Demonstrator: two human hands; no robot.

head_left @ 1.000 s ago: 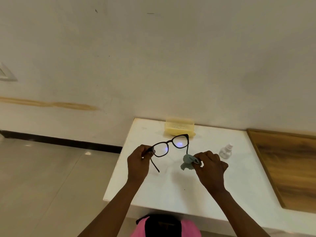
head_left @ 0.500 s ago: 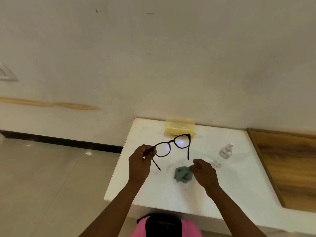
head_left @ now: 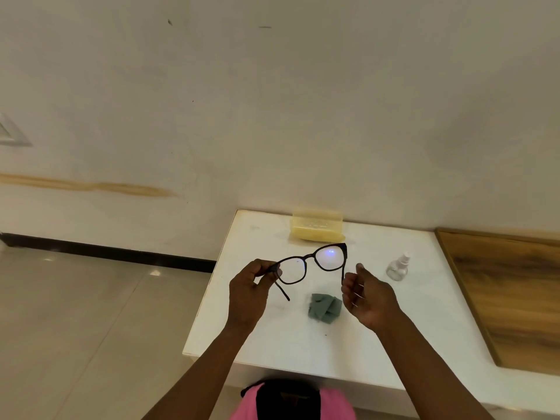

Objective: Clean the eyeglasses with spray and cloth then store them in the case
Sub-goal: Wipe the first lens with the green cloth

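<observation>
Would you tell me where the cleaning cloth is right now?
In the head view the green cloth lies crumpled on the white table, between the left hand and right hand, just below the held eyeglasses.

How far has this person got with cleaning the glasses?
Wiping looks finished or paused: the cloth lies crumpled on the table, and the spray bottle stands untouched. In hand now: the left hand pinches the eyeglasses by one hinge, the right hand hangs open beside the other temple. Left: folding them and storing them in the yellow case by the wall.
</observation>
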